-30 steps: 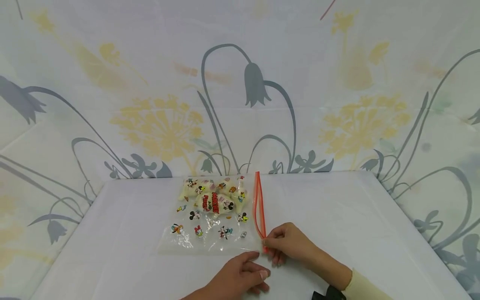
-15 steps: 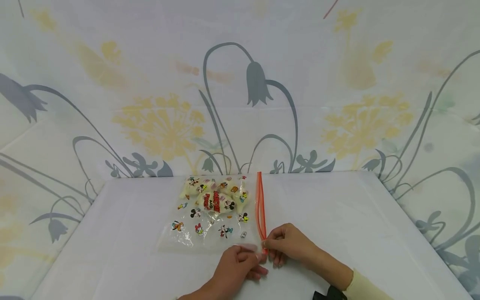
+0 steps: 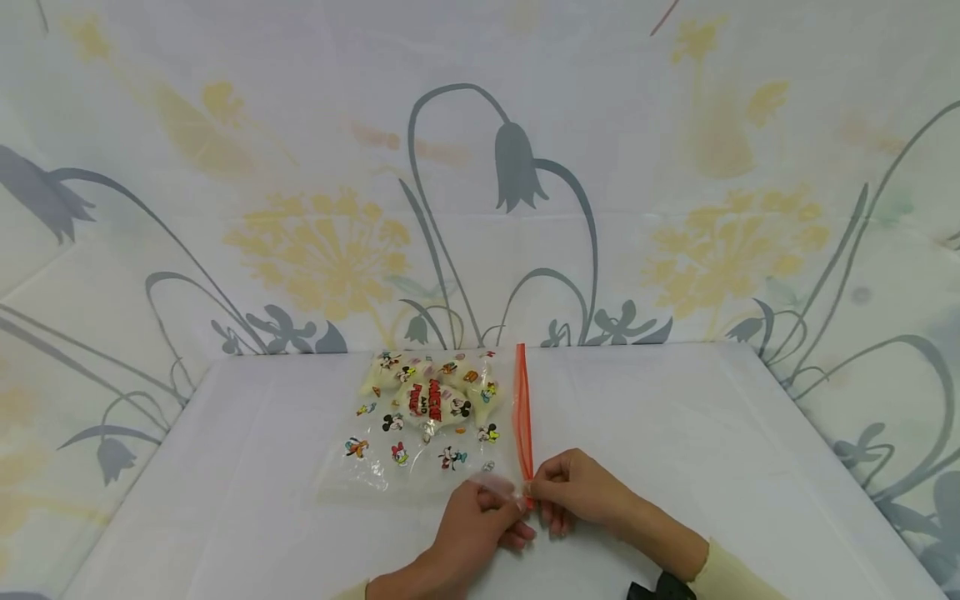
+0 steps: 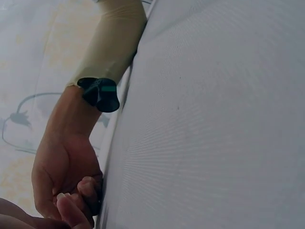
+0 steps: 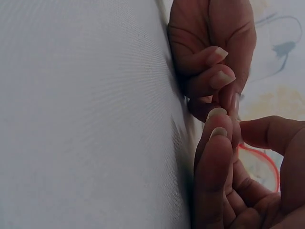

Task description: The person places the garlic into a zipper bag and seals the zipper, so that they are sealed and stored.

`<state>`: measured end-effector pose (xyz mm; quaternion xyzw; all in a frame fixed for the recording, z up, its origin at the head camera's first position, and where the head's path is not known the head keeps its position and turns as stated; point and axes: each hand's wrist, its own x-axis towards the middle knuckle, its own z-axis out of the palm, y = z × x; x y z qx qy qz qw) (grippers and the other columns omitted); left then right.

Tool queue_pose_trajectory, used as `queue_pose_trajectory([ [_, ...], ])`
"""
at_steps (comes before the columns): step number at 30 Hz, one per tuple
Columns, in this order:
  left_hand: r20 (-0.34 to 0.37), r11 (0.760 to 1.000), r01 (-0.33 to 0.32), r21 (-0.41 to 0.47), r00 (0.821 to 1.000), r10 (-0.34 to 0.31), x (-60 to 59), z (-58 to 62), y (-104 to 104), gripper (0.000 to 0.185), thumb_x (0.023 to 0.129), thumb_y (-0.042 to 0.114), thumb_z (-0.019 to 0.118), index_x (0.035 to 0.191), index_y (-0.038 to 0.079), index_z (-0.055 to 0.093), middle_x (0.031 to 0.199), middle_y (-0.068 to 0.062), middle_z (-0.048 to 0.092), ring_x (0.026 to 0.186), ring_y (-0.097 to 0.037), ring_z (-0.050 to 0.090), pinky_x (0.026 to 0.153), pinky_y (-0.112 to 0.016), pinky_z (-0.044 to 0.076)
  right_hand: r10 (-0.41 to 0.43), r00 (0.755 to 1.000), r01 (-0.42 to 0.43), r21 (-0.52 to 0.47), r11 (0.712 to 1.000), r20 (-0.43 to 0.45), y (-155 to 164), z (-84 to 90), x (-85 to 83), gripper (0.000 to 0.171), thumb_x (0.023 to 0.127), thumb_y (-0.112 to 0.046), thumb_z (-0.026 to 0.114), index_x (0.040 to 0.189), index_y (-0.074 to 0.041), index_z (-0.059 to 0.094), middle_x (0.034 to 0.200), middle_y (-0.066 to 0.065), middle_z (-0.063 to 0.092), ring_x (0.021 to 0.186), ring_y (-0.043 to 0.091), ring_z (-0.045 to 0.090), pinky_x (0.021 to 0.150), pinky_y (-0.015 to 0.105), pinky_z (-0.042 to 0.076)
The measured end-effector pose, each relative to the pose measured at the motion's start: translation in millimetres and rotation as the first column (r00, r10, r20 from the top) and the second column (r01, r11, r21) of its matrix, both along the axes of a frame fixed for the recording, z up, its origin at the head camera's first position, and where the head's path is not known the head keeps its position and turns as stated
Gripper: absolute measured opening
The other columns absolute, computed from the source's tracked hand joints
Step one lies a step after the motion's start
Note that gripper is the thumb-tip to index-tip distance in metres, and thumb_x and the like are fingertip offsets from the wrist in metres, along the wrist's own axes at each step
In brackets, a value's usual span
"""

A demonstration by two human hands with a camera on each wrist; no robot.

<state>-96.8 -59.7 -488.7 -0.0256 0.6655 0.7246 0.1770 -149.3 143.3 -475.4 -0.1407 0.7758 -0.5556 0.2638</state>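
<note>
A clear zip bag (image 3: pixel 408 450) printed with cartoon figures lies flat on the white table (image 3: pixel 675 433). Several pale yellow packets (image 3: pixel 435 392) sit in its far end. An orange zip strip (image 3: pixel 522 408) runs along its right side. My right hand (image 3: pixel 536 490) pinches the near end of that strip. My left hand (image 3: pixel 504 498) pinches the bag's clear near corner right beside it, fingertips almost touching the right hand. In the right wrist view the left hand (image 5: pixel 214 62) is above my right hand (image 5: pixel 236 126), with a bit of orange zip strip (image 5: pixel 267 164) behind.
A floral cloth backdrop (image 3: pixel 480 183) rises behind and beside the table. A cream sleeve (image 4: pixel 114 38) and a black wrist band (image 4: pixel 99 93) are on the right forearm. White table surface (image 3: pixel 247 467) extends left and right of the bag.
My left hand moved forward off the table and took hold of the bag's near corner. The orange zip's two strips have come closer together. My right hand stayed put.
</note>
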Motion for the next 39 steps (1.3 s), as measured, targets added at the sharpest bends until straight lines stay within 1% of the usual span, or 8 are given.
queue_pose_trajectory([
  [5,-0.008,1.0,-0.004,-0.025,1.0,0.004,-1.8,-1.0,0.3,0.025,0.1,0.004,0.07,0.12,-0.002,0.055,0.085,-0.009,0.076,0.065,-0.013,0.071,0.064,-0.027,0.059,0.024,1.0,-0.024,-0.004,1.0,-0.004,-0.7,-0.5,0.5,0.02,0.098,-0.016,0.07,0.084,-0.001,0.07,0.061,0.0,0.062,0.05,0.008,0.058,0.049,0.021,0.049],
  [8,-0.015,0.999,-0.017,-0.042,1.0,0.017,-1.9,-2.0,1.6,0.022,0.099,0.003,0.07,0.116,-0.001,0.057,0.077,-0.006,0.074,0.061,-0.011,0.067,0.061,-0.025,0.055,0.038,0.999,-0.039,-0.013,0.999,-0.017,-1.8,-0.5,1.8,0.022,0.099,-0.015,0.069,0.083,0.0,0.069,0.061,0.0,0.062,0.05,0.008,0.058,0.048,0.021,0.049],
  [12,-0.01,0.997,-0.037,-0.066,0.999,0.037,-2.4,-1.8,4.7,0.018,0.098,0.005,0.072,0.111,0.001,0.06,0.068,-0.001,0.07,0.059,-0.009,0.063,0.06,-0.024,0.051,0.036,0.999,-0.037,-0.007,0.999,-0.036,-2.4,-0.4,2.4,0.024,0.1,-0.015,0.069,0.081,0.0,0.069,0.06,0.001,0.062,0.048,0.009,0.058,0.047,0.021,0.049],
  [19,0.017,0.995,-0.036,-0.088,0.999,0.037,-4.1,0.4,4.7,0.015,0.097,0.005,0.073,0.108,0.002,0.063,0.071,-0.002,0.071,0.061,-0.01,0.063,0.062,-0.025,0.05,0.037,0.998,-0.037,-0.01,0.999,-0.05,-2.3,-2.0,-3.9,0.024,0.1,-0.015,0.069,0.08,0.0,0.069,0.058,0.003,0.063,0.048,0.011,0.058,0.047,0.022,0.048],
  [23,0.038,0.995,-0.036,-0.098,0.999,0.039,-4.2,0.7,3.7,0.01,0.097,0.006,0.072,0.103,0.001,0.066,0.069,-0.002,0.07,0.06,-0.01,0.063,0.062,-0.024,0.05,0.037,0.995,-0.036,0.015,0.999,-0.091,-2.6,-3.4,-12.7,0.026,0.101,-0.016,0.069,0.08,-0.002,0.069,0.058,0.004,0.065,0.049,0.012,0.058,0.048,0.023,0.047],
  [25,0.045,0.994,-0.036,-0.101,0.998,0.041,-4.5,0.2,3.4,0.01,0.098,0.007,0.073,0.102,0.0,0.066,0.069,-0.002,0.07,0.059,-0.009,0.062,0.062,-0.024,0.05,0.025,0.994,-0.022,0.029,0.999,-0.104,-2.6,-3.5,-19.3,0.026,0.101,-0.018,0.069,0.08,-0.003,0.07,0.058,0.005,0.065,0.05,0.012,0.059,0.049,0.023,0.047],
  [32,0.061,0.993,-0.042,-0.112,0.997,0.049,-5.4,0.7,4.0,0.019,0.098,0.008,0.074,0.11,0.0,0.061,0.076,-0.005,0.073,0.062,-0.01,0.064,0.063,-0.025,0.051,-0.011,0.993,0.012,0.008,1.0,-0.121,-0.6,-4.9,-47.5,0.026,0.101,-0.017,0.068,0.081,-0.001,0.069,0.06,0.004,0.064,0.053,0.014,0.062,0.053,0.025,0.052],
  [39,0.073,0.991,-0.042,-0.123,0.996,0.052,-6.5,1.1,5.6,0.023,0.099,0.008,0.074,0.114,0.001,0.058,0.08,-0.007,0.073,0.064,-0.012,0.065,0.064,-0.026,0.053,-0.047,0.987,0.046,-0.005,0.999,-0.151,-0.5,-5.3,-67.0,0.025,0.102,-0.017,0.067,0.083,0.0,0.07,0.061,0.004,0.063,0.055,0.015,0.064,0.055,0.027,0.054],
])
